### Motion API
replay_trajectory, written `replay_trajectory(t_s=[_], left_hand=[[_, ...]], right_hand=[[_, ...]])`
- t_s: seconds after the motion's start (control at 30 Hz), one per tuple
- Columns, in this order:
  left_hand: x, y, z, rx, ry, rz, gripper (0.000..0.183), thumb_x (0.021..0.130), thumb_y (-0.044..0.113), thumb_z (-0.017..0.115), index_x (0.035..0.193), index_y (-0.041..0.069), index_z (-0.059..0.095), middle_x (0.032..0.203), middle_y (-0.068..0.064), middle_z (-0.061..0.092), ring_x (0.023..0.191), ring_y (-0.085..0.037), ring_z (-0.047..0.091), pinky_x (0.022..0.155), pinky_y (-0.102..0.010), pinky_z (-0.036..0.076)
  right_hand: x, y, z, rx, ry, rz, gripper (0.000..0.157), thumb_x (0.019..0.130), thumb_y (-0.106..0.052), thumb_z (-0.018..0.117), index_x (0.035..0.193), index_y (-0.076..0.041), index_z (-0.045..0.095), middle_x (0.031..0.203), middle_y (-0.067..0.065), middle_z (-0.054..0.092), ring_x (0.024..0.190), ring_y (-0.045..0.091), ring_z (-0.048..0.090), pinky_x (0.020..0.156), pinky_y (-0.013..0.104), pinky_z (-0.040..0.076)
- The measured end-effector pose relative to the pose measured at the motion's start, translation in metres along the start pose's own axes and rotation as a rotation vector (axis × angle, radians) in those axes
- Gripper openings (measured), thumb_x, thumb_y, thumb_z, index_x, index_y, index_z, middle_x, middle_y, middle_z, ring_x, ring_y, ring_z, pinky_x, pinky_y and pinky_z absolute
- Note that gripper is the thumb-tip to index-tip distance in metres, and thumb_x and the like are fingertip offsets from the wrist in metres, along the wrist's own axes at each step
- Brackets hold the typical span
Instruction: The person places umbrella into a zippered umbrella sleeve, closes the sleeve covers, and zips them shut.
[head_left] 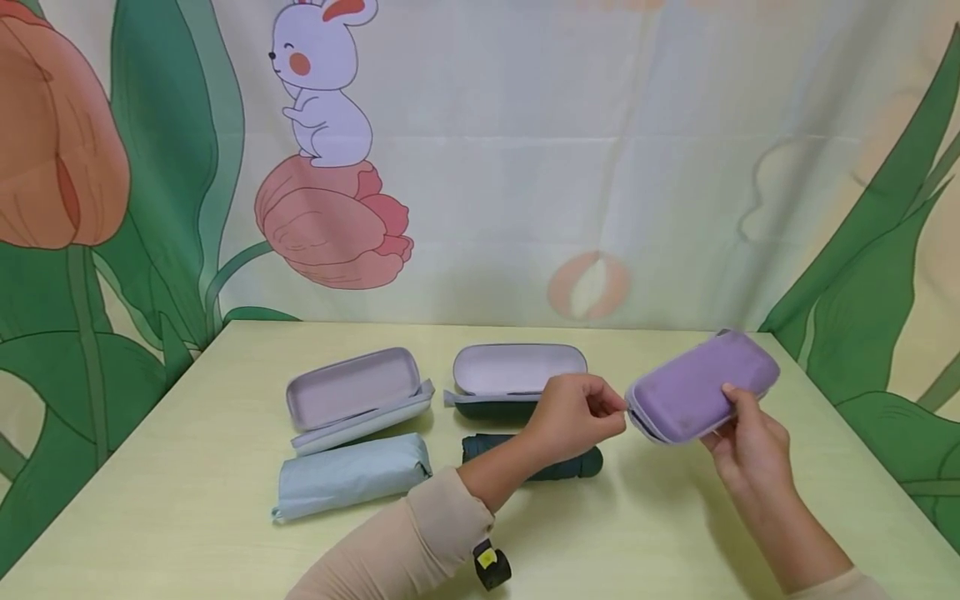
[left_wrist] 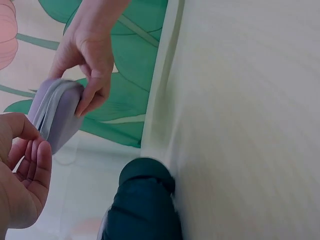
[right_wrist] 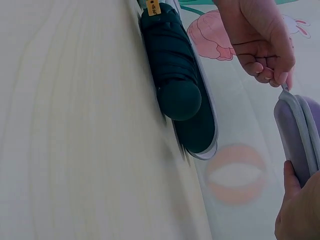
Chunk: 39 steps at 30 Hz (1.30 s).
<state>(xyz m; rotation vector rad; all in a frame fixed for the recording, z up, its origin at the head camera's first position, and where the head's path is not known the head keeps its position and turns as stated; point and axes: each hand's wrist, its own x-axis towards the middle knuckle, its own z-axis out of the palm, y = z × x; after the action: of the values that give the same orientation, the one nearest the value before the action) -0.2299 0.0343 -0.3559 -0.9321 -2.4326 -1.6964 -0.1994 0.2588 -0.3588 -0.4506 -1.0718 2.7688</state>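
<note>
A purple hard zip case [head_left: 697, 387] is held up in the air above the right side of the table, tilted. My right hand [head_left: 753, 450] grips it from below, with the thumb across its front face. My left hand [head_left: 573, 417] pinches a small grey tab [right_wrist: 285, 89] at the case's left end, fingertips right at the corner. Along that end a grey zip edge [left_wrist: 50, 107] shows, with a dark slit in the head view. What the case holds inside is hidden. Below my left forearm lies a folded dark green umbrella [head_left: 577, 467], partly covered by the arm.
Behind the dark green umbrella stands an open case [head_left: 517, 367] with a lilac lining. To its left sits another open case [head_left: 352, 387], a folded light blue umbrella [head_left: 352, 475] in front. A small black device [head_left: 492, 571] hangs by my left sleeve. A printed curtain [head_left: 480, 208] backs the table.
</note>
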Motion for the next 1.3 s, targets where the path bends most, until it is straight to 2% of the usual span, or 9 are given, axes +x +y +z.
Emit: replay_trajectory(t_s=[0.33,0.53,0.63,0.73,0.87,1.0,1.13,1.2,1.3], left_hand=[[-0.005,0.002,0.024,-0.03,0.016,0.027,0.006,0.078,-0.002,0.07,0.079,0.003,0.074,0.068,0.002,0.067,0.056,0.002,0.054,0.054,-0.015,0.048],[-0.005,0.004,0.037,0.015,0.097,0.041,0.005,0.077,0.001,0.072,0.079,0.005,0.076,0.067,0.003,0.068,0.054,0.006,0.053,0.052,-0.014,0.048],[-0.005,0.006,0.04,0.013,0.147,0.018,0.005,0.077,0.003,0.073,0.078,0.006,0.076,0.066,0.005,0.067,0.053,0.006,0.053,0.051,-0.014,0.047],[-0.005,0.006,0.04,-0.015,0.155,-0.004,0.005,0.077,0.003,0.074,0.078,0.006,0.077,0.065,0.006,0.067,0.053,0.005,0.054,0.052,-0.014,0.048],[-0.005,0.006,0.028,-0.055,0.127,-0.015,0.005,0.078,0.002,0.073,0.079,0.006,0.077,0.066,0.007,0.067,0.055,0.002,0.055,0.052,-0.017,0.049],[-0.007,0.006,0.008,-0.042,0.063,0.008,0.007,0.079,0.001,0.071,0.079,0.006,0.077,0.067,0.007,0.066,0.056,-0.002,0.055,0.052,-0.019,0.049],[-0.009,0.005,-0.013,-0.017,0.029,0.035,0.007,0.079,0.001,0.07,0.08,0.005,0.076,0.067,0.006,0.066,0.058,-0.004,0.056,0.054,-0.019,0.049],[-0.009,0.003,-0.023,0.0,0.041,0.049,0.008,0.08,0.001,0.069,0.081,0.005,0.076,0.068,0.005,0.066,0.059,-0.005,0.057,0.055,-0.019,0.048],[-0.006,-0.003,-0.038,0.047,0.079,0.064,0.009,0.081,0.002,0.068,0.082,0.006,0.076,0.068,0.004,0.066,0.059,-0.007,0.058,0.054,-0.02,0.047]], right_hand=[[-0.001,0.006,0.005,0.085,0.122,-0.045,0.07,0.093,-0.008,0.066,0.15,-0.006,0.026,0.113,0.005,0.057,0.093,0.015,0.064,0.071,0.034,0.057],[-0.002,0.013,0.008,0.129,0.171,-0.107,0.069,0.093,-0.01,0.066,0.15,-0.004,0.027,0.124,0.006,0.051,0.108,0.016,0.057,0.071,0.033,0.056],[-0.003,0.016,0.01,0.139,0.177,-0.149,0.066,0.094,-0.011,0.064,0.149,-0.002,0.028,0.126,0.007,0.048,0.116,0.018,0.052,0.069,0.033,0.056],[-0.004,0.017,0.012,0.14,0.178,-0.16,0.064,0.095,-0.011,0.063,0.148,-0.002,0.029,0.128,0.007,0.047,0.118,0.019,0.049,0.068,0.033,0.056],[-0.005,0.014,0.013,0.162,0.101,-0.102,0.069,0.095,-0.011,0.062,0.151,-0.009,0.023,0.134,0.005,0.041,0.118,0.018,0.049,0.076,0.035,0.056],[-0.007,0.009,0.007,0.18,-0.073,-0.045,0.071,0.095,-0.003,0.058,0.152,-0.02,0.019,0.134,0.001,0.041,0.114,0.015,0.054,0.082,0.038,0.055],[-0.006,0.004,-0.001,0.154,-0.238,-0.06,0.051,0.095,0.002,0.054,0.139,-0.017,0.037,0.123,0.002,0.055,0.105,0.017,0.061,0.08,0.042,0.056],[-0.004,0.0,-0.005,0.122,-0.282,-0.049,0.038,0.096,0.0,0.054,0.13,-0.015,0.046,0.117,0.005,0.058,0.102,0.019,0.063,0.08,0.044,0.056],[-0.001,-0.005,-0.011,0.038,-0.308,0.006,0.03,0.098,-0.004,0.053,0.126,-0.014,0.048,0.114,0.006,0.058,0.1,0.02,0.063,0.081,0.046,0.055]])
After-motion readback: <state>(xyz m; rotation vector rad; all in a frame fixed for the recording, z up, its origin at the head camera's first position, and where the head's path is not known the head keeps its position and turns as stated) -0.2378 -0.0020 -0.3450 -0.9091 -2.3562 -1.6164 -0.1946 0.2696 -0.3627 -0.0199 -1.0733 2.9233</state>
